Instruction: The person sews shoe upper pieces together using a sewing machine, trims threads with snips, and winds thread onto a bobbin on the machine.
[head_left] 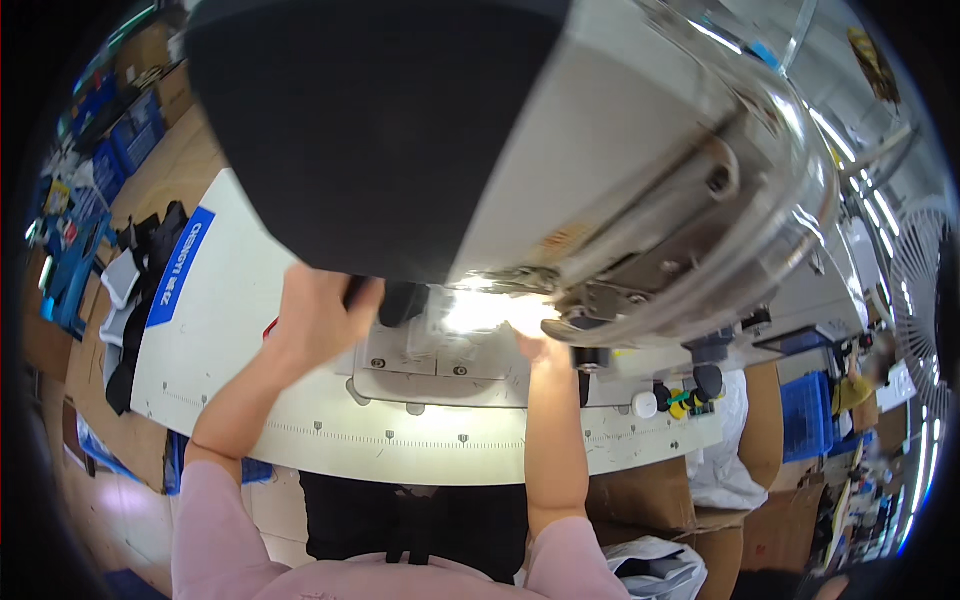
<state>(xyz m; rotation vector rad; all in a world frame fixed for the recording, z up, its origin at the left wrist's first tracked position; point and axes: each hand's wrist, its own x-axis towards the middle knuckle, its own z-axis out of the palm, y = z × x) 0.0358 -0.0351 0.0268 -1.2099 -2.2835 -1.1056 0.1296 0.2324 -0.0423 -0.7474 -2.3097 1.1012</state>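
A large sewing machine (pixel 640 150), with a black cover and a grey body, fills the upper middle of the head view. My left hand (pixel 325 318) is at the left of its needle area, slightly blurred. Its fingers are curled, with something dark between them. Right beside the fingertips shows a small black piece (pixel 402 303), perhaps cloth; I cannot tell if it is the same thing. My right hand (pixel 537 340) reaches under the machine head into the bright lamp light. Glare and the machine hide its fingers. Both hands are above the metal plate (pixel 410 385).
The white sewing table (pixel 500 445) has a ruler scale along its near edge. Small spools (pixel 678 403) and a white round cap (pixel 644 404) sit at its right. Black and grey cloth pieces (pixel 125 290) lie beyond the left edge. Cardboard boxes (pixel 640 495) stand below right.
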